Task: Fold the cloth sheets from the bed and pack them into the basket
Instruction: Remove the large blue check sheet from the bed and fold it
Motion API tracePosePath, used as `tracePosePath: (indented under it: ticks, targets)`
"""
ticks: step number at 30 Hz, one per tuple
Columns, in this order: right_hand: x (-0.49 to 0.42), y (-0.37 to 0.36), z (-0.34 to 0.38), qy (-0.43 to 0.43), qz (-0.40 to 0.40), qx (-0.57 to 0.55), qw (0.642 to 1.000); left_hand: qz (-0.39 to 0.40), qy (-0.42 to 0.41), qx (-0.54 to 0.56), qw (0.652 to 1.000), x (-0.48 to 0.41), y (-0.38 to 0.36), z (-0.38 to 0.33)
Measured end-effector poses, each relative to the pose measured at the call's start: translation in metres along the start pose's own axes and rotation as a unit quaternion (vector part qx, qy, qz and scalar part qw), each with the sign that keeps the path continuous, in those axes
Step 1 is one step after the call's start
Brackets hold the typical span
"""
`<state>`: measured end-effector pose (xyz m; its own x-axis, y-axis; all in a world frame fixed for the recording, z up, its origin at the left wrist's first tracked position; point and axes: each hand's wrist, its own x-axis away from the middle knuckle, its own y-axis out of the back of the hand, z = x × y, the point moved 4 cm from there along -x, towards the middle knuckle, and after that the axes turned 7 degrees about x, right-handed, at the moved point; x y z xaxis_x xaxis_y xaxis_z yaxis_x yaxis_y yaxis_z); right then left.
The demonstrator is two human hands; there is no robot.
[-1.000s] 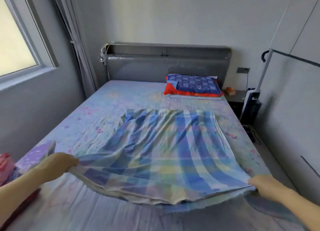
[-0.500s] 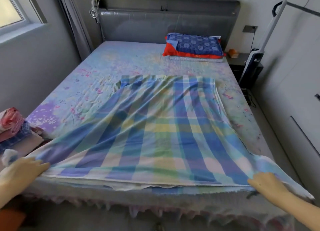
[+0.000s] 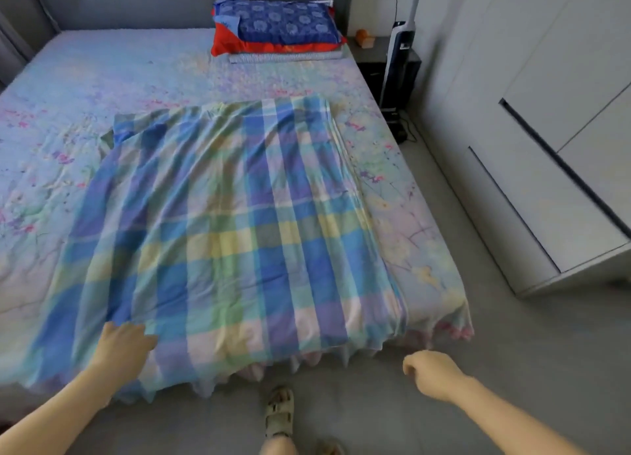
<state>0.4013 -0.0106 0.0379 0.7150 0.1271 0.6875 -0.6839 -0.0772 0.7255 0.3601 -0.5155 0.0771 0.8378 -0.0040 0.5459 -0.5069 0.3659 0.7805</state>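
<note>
A blue, green and yellow checked cloth sheet (image 3: 218,222) lies spread flat over the foot half of the bed (image 3: 102,85), its near edge hanging over the bed's end. My left hand (image 3: 124,340) rests on the sheet near its front left part; whether the fingers pinch the cloth I cannot tell. My right hand (image 3: 428,374) hangs in the air off the bed's end, to the right of the sheet, fingers loosely curled and holding nothing. No basket is in view.
A blue and red pillow (image 3: 276,27) lies on a folded cloth at the head of the bed. A dark nightstand (image 3: 375,58) and an upright vacuum (image 3: 399,51) stand at the right. White wardrobe fronts (image 3: 546,147) line the right wall. My sandalled foot (image 3: 280,410) stands on grey floor.
Both hands have let go of the sheet's near corners; it now lies flat on the bed. My left hand moved onto the cloth, my right hand drew back off the bed. The view tilted down.
</note>
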Motion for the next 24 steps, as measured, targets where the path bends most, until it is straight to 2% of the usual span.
tracePosePath:
  ticks: [1,3,5,7,8,11,15,18,20,21,24]
  targets:
    - [-0.003,-0.004,-0.013,-0.040,-0.012,-0.049,0.998,-0.013,-0.025,-0.052,0.998,-0.011,0.018,-0.020]
    - [-0.009,-0.013,-0.034,-0.105,-0.030,-0.171,0.979,-0.010,-0.052,-0.045,0.998,-0.040,0.042,-0.061]
    - [-0.022,-0.020,-0.052,-0.159,-0.048,-0.280,0.945,-0.005,-0.096,-0.028,0.995,-0.068,0.059,-0.104]
    - [-0.042,-0.025,-0.067,-0.207,-0.071,-0.378,0.900,-0.038,-0.145,0.010,0.989,-0.097,0.082,-0.148]
    - [-0.052,-0.026,-0.071,-0.222,-0.083,-0.413,0.879,-0.054,-0.164,0.029,0.984,-0.111,0.091,-0.168]
    - [-0.092,-0.037,-0.077,-0.256,-0.094,-0.503,0.820,-0.029,-0.175,0.113,0.978,-0.170,0.099,-0.218]
    - [-0.155,-0.065,-0.081,-0.288,-0.099,-0.539,0.785,-0.014,-0.178,0.247,0.953,-0.234,0.099,-0.276]
    - [-0.206,-0.091,-0.097,-0.331,-0.136,-0.606,0.710,-0.019,-0.185,0.278,0.942,-0.290,0.082,-0.313]
    - [-0.222,-0.102,-0.102,-0.334,-0.126,-0.685,0.635,-0.046,-0.196,0.298,0.933,-0.312,0.078,-0.326]
    - [-0.228,-0.109,-0.104,-0.327,-0.108,-0.710,0.614,-0.060,-0.208,0.291,0.932,-0.321,0.074,-0.332]
    - [-0.227,-0.123,-0.098,-0.277,-0.044,-0.726,0.628,-0.099,-0.245,0.253,0.930,-0.333,0.070,-0.350]
